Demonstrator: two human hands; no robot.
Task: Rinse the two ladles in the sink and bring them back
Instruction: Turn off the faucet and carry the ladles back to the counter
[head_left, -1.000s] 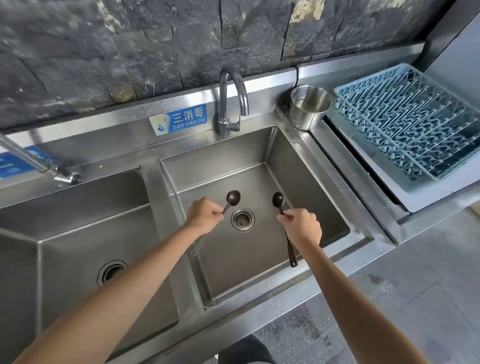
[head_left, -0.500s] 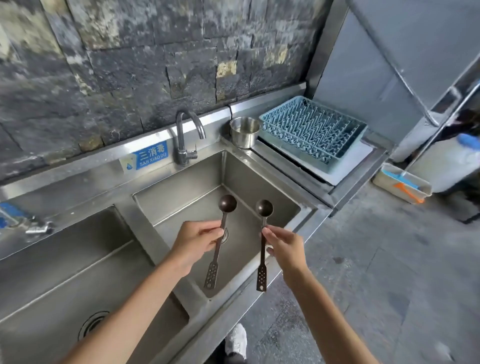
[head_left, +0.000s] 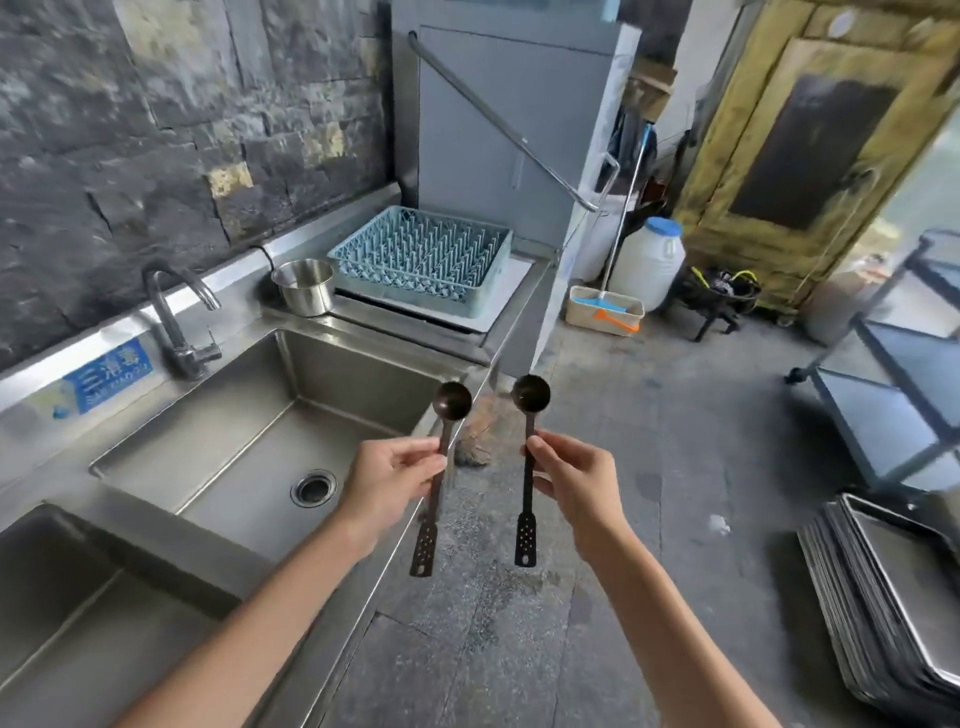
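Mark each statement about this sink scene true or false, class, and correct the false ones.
1. Each hand holds one ladle. True: the left hand pinches the left ladle and the right hand pinches the right ladle.
2. Both ladles point bowl downward. False: the bowls are up and the perforated handle ends hang down.
3. Water runs from the faucet. False: no stream shows.
4. A steel pot stands beside the blue dish rack. True.
5. The ladles lie in the sink basin. False: both are held in the air near its right edge, the right one over the floor.
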